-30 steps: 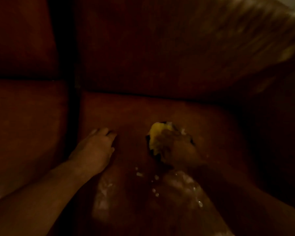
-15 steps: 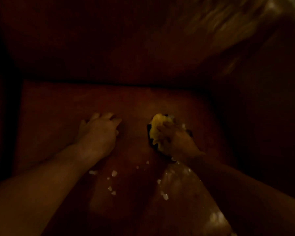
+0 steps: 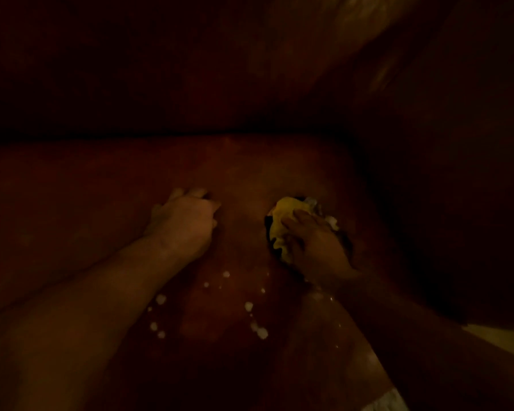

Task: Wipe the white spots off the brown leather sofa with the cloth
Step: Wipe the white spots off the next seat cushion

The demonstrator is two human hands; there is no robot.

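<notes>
Very dim frame. Brown leather sofa (image 3: pixel 72 226) seen from above, seat cushion (image 3: pixel 250 173) in the middle, backrest (image 3: pixel 161 69) across the top.

Right hand (image 3: pixel 318 250) lies on top of the yellow cloth (image 3: pixel 282 223), right of centre on the seat. Its fingers (image 3: pixel 301 218) are draped over the wad and bent down around it, close together, clamping it against the leather. The cloth is bunched, not flat. Its long axis runs near-to-far, leaning a little right at the far end. The yellow part shows left of the hand, with a paler greyish bit poking out past the fingertips on the far right side. Which end is a corner, cannot tell.

Left hand (image 3: pixel 184 223) is well apart from the cloth, palm down on the seat. Its fingers are together, bent at the knuckles, tips touching the leather, holding nothing.

White spots (image 3: pixel 248 306) are scattered on the cushion nearer the camera, between the two forearms, apart from the cloth. There is also a faint wet-looking smear by the right wrist.

Pale patch (image 3: pixel 499 342) at the lower right edge is too dark to identify.
</notes>
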